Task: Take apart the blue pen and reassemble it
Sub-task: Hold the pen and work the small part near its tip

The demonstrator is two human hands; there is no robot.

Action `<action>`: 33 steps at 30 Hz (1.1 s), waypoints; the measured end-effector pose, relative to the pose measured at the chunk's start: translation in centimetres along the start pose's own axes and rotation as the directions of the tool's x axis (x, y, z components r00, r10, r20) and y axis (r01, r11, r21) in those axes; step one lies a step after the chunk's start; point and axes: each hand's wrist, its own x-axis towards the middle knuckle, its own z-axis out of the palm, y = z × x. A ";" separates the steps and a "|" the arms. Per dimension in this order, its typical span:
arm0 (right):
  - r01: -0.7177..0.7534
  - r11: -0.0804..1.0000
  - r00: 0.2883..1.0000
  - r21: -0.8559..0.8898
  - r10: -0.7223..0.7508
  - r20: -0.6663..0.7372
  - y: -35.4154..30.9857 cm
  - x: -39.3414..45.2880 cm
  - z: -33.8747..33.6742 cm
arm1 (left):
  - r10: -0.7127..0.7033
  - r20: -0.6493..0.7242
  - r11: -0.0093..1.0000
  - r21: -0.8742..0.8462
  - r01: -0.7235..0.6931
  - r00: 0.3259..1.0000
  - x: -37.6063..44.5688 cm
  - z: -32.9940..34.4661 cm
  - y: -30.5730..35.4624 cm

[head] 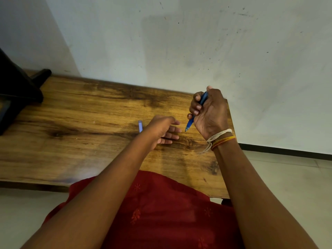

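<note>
My right hand [209, 112] is closed in a fist around the blue pen [190, 124], raised over the right end of the wooden table [71, 126]. The pen's tip points down and to the left, just above the wood. A small light blue pen part [140, 126], likely the cap, lies on the table. My left hand [164, 131] rests low over the table right beside that part, fingers loosely spread and pointing right toward the pen tip. Nothing shows in the left hand, though its palm is hidden.
A dark piece of furniture [16, 90] stands at the table's far left corner. A marked white wall [179, 42] runs directly behind the table. The table's right edge is just past my right wrist, with tiled floor [287, 177] beyond. My red garment [161, 212] covers the near edge.
</note>
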 end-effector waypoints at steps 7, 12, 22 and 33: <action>-0.016 1.000 1.000 -0.019 0.016 0.013 -0.1 -0.2 0.1 | -0.002 -0.003 1.000 0.002 0.002 1.000 -0.2 0.0 -0.1; -0.007 0.999 1.000 -0.037 0.008 0.011 0.0 -0.1 0.1 | -0.005 0.001 1.000 -0.005 0.005 1.000 -0.3 0.0 0.0; -0.021 1.000 0.999 -0.023 0.022 0.025 0.7 0.2 1.0 | -0.009 0.001 1.000 -0.002 0.009 1.000 -0.3 -1.1 -0.2; -0.028 1.000 1.000 -0.014 0.028 0.014 0.7 0.1 1.2 | -0.004 -0.002 1.000 0.002 0.004 1.000 -0.3 -1.1 -0.2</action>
